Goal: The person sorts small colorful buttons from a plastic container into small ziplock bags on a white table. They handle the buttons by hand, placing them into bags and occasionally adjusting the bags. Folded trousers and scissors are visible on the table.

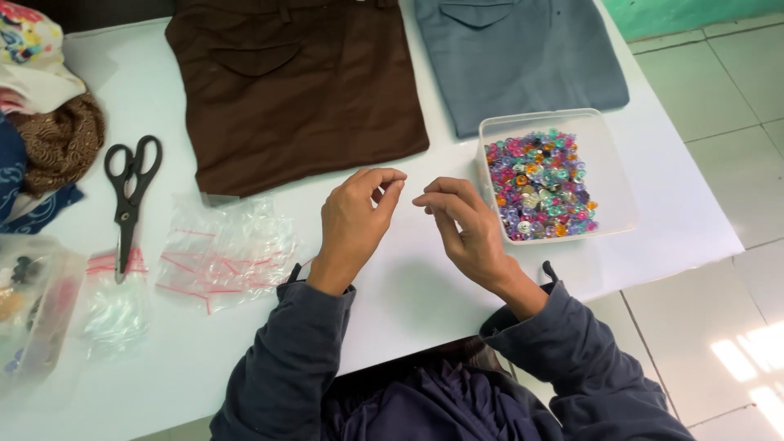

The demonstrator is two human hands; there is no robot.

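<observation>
Hovering above white table [425, 294], left hand [353, 222] and right hand [464, 230], fingertips pinched narrow, nearly meeting; anything held too small to tell. Just right of right hand: clear square plastic tub [608, 163] of colourful buttons [541, 184]. Left: clear zip bags [224, 249], black scissors [129, 192]. Beyond: brown folded garment [298, 90].

I see a white worktop [408, 302] w/ brown cloth [294, 90] and grey cloth [523, 57] at back, black scissors [128, 200] left, clear zip bags [224, 249] (red-striped), plus a clear tub of coloured buttons [555, 175] right.
</observation>
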